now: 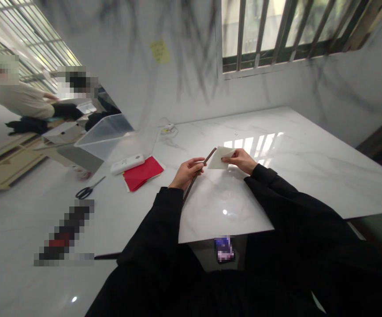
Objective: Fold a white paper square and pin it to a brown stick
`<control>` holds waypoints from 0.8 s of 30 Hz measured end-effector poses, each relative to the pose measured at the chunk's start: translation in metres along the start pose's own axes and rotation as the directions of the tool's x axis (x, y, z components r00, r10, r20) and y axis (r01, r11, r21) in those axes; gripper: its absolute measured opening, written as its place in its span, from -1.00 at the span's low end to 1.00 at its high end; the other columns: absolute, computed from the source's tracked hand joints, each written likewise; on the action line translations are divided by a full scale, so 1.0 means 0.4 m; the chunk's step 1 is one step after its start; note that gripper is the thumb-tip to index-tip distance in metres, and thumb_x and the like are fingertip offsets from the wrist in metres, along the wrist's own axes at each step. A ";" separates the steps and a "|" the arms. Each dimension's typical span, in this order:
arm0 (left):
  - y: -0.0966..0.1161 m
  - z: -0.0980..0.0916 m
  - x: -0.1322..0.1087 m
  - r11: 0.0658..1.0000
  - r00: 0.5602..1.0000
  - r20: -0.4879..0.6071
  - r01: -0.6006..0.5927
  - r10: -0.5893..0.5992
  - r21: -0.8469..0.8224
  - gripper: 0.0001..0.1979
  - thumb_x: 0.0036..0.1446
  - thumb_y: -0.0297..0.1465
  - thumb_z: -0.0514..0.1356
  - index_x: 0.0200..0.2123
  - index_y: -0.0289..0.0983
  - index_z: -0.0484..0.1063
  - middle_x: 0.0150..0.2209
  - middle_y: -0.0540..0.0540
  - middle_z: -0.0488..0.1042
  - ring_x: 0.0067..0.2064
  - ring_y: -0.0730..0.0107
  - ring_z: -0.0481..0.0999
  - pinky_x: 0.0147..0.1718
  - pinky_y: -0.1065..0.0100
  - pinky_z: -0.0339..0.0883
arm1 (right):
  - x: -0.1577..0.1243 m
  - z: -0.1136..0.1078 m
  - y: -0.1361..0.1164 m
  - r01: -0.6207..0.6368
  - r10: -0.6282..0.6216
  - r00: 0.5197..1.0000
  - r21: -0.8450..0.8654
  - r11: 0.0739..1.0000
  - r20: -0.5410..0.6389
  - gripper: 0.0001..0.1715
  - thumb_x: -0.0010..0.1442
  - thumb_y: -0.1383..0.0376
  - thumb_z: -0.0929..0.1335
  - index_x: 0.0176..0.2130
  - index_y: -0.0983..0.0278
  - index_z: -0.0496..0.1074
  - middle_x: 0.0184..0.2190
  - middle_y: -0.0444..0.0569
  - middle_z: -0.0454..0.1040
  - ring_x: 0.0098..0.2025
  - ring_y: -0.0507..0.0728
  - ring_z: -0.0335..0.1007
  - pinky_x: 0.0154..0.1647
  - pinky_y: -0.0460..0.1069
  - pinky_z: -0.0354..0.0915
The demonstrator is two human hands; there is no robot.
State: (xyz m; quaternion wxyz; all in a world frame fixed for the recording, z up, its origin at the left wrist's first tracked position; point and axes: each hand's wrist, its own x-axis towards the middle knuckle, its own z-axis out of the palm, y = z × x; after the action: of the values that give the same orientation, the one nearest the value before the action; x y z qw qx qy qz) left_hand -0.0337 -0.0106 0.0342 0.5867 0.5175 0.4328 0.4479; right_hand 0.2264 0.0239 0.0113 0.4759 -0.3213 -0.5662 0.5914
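In the head view, the left hand (187, 173) pinches a stick (209, 156); the right hand (242, 162) pinches a paper (217, 161), lying between this hand and the stick's tip; matching both seems the present step; next move probably calls for steady alignment.

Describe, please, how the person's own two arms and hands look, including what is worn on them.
The left sleeve and the right sleeve are long, loose and plain black, reaching about to the wrists. I can make out no markings on them. The left hand and right hand are bare, without gloves.
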 end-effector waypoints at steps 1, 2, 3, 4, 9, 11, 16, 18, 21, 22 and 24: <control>0.001 0.002 0.000 1.000 1.000 0.006 -0.008 0.008 0.006 -0.45 -0.13 -0.23 0.52 -0.05 -0.32 0.60 -0.19 -0.14 0.63 -0.36 0.51 0.48 -0.30 0.40 0.35 | 0.000 0.001 -0.003 0.036 -0.037 0.999 -0.067 0.997 -0.008 -0.52 -0.12 0.07 0.65 -0.24 0.27 0.67 -0.26 -0.01 0.67 -0.21 0.20 0.57 -0.08 0.10 0.48; 0.002 0.003 -0.001 1.000 1.000 0.008 -0.010 0.010 0.010 -0.46 -0.13 -0.22 0.52 -0.07 -0.33 0.60 -0.19 -0.15 0.63 -0.37 0.51 0.48 -0.33 0.41 0.33 | -0.001 0.001 -0.006 0.074 -0.076 0.997 -0.139 0.987 -0.011 -0.56 -0.10 0.07 0.64 -0.27 0.27 0.66 -0.31 -0.02 0.66 -0.25 0.18 0.55 -0.12 0.09 0.47; 0.003 0.003 -0.002 1.000 1.000 0.006 -0.009 0.009 0.014 -0.47 -0.13 -0.22 0.53 -0.08 -0.33 0.61 -0.18 -0.15 0.63 -0.38 0.51 0.47 -0.36 0.42 0.31 | -0.002 0.001 -0.009 0.112 -0.115 0.993 -0.206 0.972 -0.005 -0.59 -0.07 0.06 0.63 -0.29 0.27 0.66 -0.35 -0.04 0.64 -0.28 0.17 0.54 -0.16 0.08 0.45; 0.005 0.003 -0.003 1.000 1.000 0.005 -0.002 0.002 0.016 -0.47 -0.14 -0.21 0.53 -0.09 -0.33 0.61 -0.18 -0.15 0.63 -0.39 0.52 0.47 -0.39 0.43 0.29 | -0.003 0.001 -0.013 0.151 -0.155 0.988 -0.265 0.952 0.009 -0.63 -0.04 0.06 0.62 -0.31 0.26 0.65 -0.37 -0.04 0.63 -0.30 0.16 0.52 -0.18 0.08 0.44; 0.009 -0.010 -0.004 0.998 0.997 0.054 0.057 -0.058 0.018 -0.47 -0.15 -0.22 0.54 -0.09 -0.33 0.61 -0.17 -0.17 0.64 -0.41 0.52 0.46 -0.43 0.44 0.28 | -0.009 0.001 -0.025 0.354 -0.389 0.920 -0.522 0.776 0.045 -0.80 0.13 0.10 0.56 -0.31 0.16 0.67 -0.27 -0.02 0.66 -0.17 0.21 0.53 -0.03 0.13 0.38; 0.009 -0.018 -0.003 0.996 0.991 0.097 0.085 -0.087 0.030 -0.48 -0.14 -0.24 0.53 -0.09 -0.33 0.60 -0.17 -0.18 0.64 -0.41 0.51 0.48 -0.43 0.44 0.28 | -0.010 -0.003 -0.027 0.375 -0.449 0.893 -0.584 0.720 0.019 -0.85 0.15 0.13 0.55 -0.29 0.14 0.67 -0.26 -0.03 0.66 -0.14 0.22 0.51 0.00 0.15 0.36; 0.010 -0.031 0.000 0.990 0.979 0.161 0.111 -0.124 0.083 -0.48 -0.10 -0.26 0.51 -0.06 -0.34 0.60 -0.15 -0.20 0.65 -0.40 0.50 0.49 -0.46 0.45 0.26 | -0.009 -0.015 -0.031 0.389 -0.495 0.869 -0.615 0.686 -0.002 -0.93 0.17 0.20 0.55 -0.28 0.11 0.67 -0.24 -0.05 0.67 -0.12 0.23 0.51 0.00 0.15 0.36; 0.011 -0.031 0.000 0.989 0.979 0.166 0.104 -0.120 0.103 -0.49 -0.08 -0.25 0.49 -0.04 -0.34 0.59 -0.14 -0.21 0.64 -0.40 0.50 0.49 -0.47 0.46 0.25 | -0.009 -0.015 -0.033 0.399 -0.501 0.866 -0.616 0.679 0.008 -0.94 0.17 0.22 0.55 -0.27 0.11 0.67 -0.24 -0.07 0.67 -0.12 0.22 0.52 0.02 0.15 0.36; 0.014 -0.029 -0.003 0.988 0.977 0.182 0.090 -0.113 0.126 -0.50 -0.05 -0.25 0.48 -0.03 -0.33 0.59 -0.14 -0.19 0.63 -0.40 0.51 0.48 -0.49 0.47 0.22 | -0.009 -0.014 -0.035 0.415 -0.512 0.859 -0.608 0.676 0.017 -0.93 0.16 0.24 0.56 -0.26 0.10 0.67 -0.23 -0.08 0.67 -0.12 0.22 0.52 0.03 0.15 0.36; 0.015 -0.028 -0.004 0.988 0.975 0.191 0.086 -0.110 0.130 -0.51 -0.04 -0.25 0.48 -0.03 -0.33 0.59 -0.15 -0.17 0.63 -0.41 0.52 0.47 -0.49 0.48 0.21 | -0.009 -0.013 -0.035 0.420 -0.516 0.857 -0.607 0.675 0.019 -0.92 0.16 0.24 0.56 -0.26 0.10 0.67 -0.23 -0.08 0.67 -0.12 0.22 0.52 0.03 0.15 0.36; 0.016 -0.026 -0.005 0.988 0.973 0.206 0.081 -0.107 0.134 -0.52 -0.05 -0.26 0.48 -0.04 -0.32 0.59 -0.18 -0.15 0.62 -0.41 0.53 0.47 -0.51 0.49 0.19 | -0.009 -0.014 -0.035 0.422 -0.518 0.855 -0.608 0.672 0.021 -0.90 0.15 0.24 0.56 -0.25 0.09 0.67 -0.23 -0.09 0.67 -0.11 0.22 0.52 0.04 0.16 0.35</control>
State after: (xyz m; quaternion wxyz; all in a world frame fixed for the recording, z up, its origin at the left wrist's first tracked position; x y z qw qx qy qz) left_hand -0.0446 -0.0099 0.0396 0.6167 0.5769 0.4188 0.3338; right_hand 0.2354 0.0213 0.0235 0.5294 -0.3407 -0.7467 0.2148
